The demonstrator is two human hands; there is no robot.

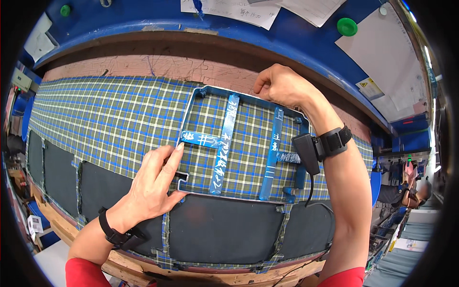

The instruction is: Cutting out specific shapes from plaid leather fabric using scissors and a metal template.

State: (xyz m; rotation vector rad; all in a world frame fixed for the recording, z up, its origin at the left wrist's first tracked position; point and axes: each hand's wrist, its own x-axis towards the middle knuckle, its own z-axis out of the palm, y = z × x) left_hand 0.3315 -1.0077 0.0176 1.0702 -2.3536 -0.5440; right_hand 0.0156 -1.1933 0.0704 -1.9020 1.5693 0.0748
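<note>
A blue-and-silver frame-shaped die with crossbars (226, 148) lies on a long layer of green, blue and white plaid fabric (110, 115), near its middle. My left hand (155, 179) touches the die's left side, fingers apart, with the thumb near the lower corner and the index finger higher up. My right hand (284, 86) is curled at the die's far edge; what its fingertips hold, if anything, is hidden. Both wrists wear black straps with small devices. Dark panels edged with cut plaid strips (220, 229) lie along the near side of the fabric.
A blue back board (306, 43) holds papers and green magnets (346, 27). A pink strip of work surface (143, 65) lies behind the fabric. The wooden table edge (122, 265) runs along the front. A seated person (409, 193) is at the far right.
</note>
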